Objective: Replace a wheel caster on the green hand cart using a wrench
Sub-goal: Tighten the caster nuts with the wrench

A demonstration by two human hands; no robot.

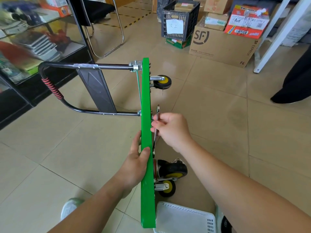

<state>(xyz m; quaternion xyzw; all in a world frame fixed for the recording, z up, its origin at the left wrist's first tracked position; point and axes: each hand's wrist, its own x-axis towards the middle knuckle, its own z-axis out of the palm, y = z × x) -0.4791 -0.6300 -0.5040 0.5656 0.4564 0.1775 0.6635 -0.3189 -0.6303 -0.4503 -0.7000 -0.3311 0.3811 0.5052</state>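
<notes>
The green hand cart (146, 98) stands on its edge on the tiled floor, its black handle (50, 88) folded out to the left. My left hand (137, 158) grips the deck's upper edge, thumb over the top. My right hand (170, 130) pinches a silver wrench (157, 113) held against the underside of the deck. A caster (162, 82) with a yellow hub is mounted at the far end. Two more casters, one large (173, 170) and one smaller (166, 188), sit on the underside near me.
A white plastic basket (185, 219) lies on the floor by my feet. Cardboard boxes (222, 46) and a black crate (180, 19) stand at the back. A glass cabinet (37, 39) is on the left, a white frame leg (272, 39) and a person's dark leg (296, 81) on the right.
</notes>
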